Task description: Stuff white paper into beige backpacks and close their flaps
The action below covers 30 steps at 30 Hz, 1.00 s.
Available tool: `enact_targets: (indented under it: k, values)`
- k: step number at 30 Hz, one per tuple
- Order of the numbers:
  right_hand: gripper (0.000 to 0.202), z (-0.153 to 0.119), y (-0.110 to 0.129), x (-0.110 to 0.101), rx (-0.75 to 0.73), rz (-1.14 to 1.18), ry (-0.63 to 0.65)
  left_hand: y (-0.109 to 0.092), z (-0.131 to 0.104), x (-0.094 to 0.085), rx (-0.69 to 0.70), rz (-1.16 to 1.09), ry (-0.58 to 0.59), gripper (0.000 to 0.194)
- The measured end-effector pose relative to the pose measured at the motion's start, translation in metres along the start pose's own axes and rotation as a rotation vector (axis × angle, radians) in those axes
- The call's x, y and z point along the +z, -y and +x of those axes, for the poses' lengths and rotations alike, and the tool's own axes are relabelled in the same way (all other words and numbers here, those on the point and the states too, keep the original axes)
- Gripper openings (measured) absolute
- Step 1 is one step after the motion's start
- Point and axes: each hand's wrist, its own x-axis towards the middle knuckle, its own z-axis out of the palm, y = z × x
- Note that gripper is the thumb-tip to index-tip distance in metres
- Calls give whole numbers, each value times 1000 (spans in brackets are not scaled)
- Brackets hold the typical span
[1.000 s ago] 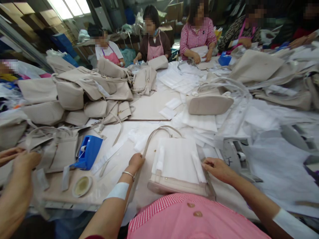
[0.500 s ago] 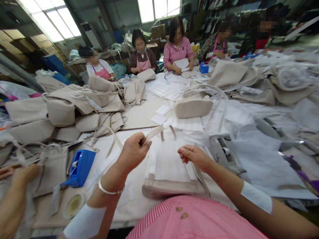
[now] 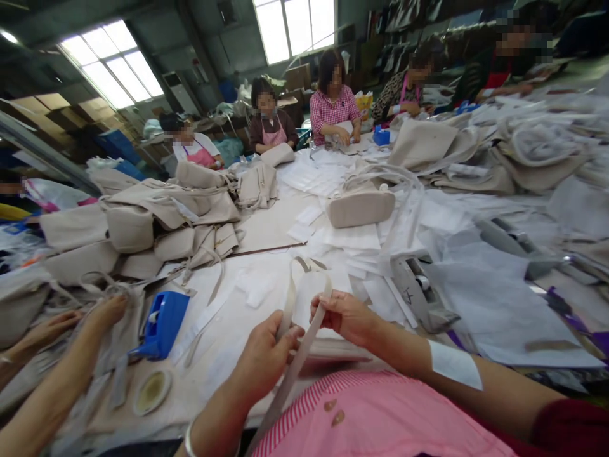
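A long pale strap (image 3: 291, 381) runs between my hands and down against my apron. My left hand (image 3: 266, 355) is closed round one stretch of it, just above the table edge. To the right, my right hand (image 3: 345, 317) pinches the strap higher up, thumb against fingers. Directly below the hands lies a beige handbag (image 3: 333, 350) with white wrapping sheet over it, mostly hidden by my arms and the apron. At its far end the bag's handle (image 3: 309, 263) arches up.
On the left are a blue tape dispenser (image 3: 164, 324), a tape roll (image 3: 152, 392) and a co-worker's hands (image 3: 107, 314). A grey tape dispenser (image 3: 423, 289) stands on the right. Beige bags (image 3: 137, 219) are heaped at far left; another bag (image 3: 361, 208) sits ahead among white sheets.
My left hand has come down and nearer to me with the strap. My right hand has moved left and now pinches the strap too. The view has shifted slightly.
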Motion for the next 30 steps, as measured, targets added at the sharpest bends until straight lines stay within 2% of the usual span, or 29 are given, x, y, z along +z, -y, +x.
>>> enact_targets:
  k: [3, 6, 8, 10, 11, 13, 15, 18, 20, 24, 27, 30]
  values:
    - [22, -23, 27, -4, -113, 30, 143, -4, -5, -27, 50, 216, -103, 32]
    - [25, -47, 51, -12, -138, 53, 264, -14, -9, -46, 258, 574, -287, 31]
    - [25, -60, 58, -17, -103, 39, 313, -22, -11, -44, 384, 789, -463, 35]
    - [26, -69, 56, -20, -26, -26, 354, -29, -14, -33, 441, 893, -544, 43]
    - [27, -72, 53, -21, 12, -83, 373, -32, -16, -26, 453, 872, -529, 45]
    - [30, -76, 44, -19, 68, -228, 391, -33, -21, -10, 426, 701, -388, 47]
    - [32, -77, 33, -17, 111, -335, 371, -28, -26, 3, 288, 457, -211, 38]
    - [43, -74, 18, -19, 205, -305, 343, -11, -29, 21, 26, 39, 0, 37]
    - [54, -73, 12, -22, 256, -236, 405, 1, -29, 34, -60, -272, 61, 34]
    - [61, -73, 10, -24, 246, -282, 633, 13, -18, 68, -112, -754, 31, 32]
    - [57, -74, 17, -20, 186, -489, 795, 14, -8, 83, -153, -798, 111, 37]
    - [53, -69, 26, -21, 128, -818, 845, 8, -5, 79, -122, -613, 200, 40]
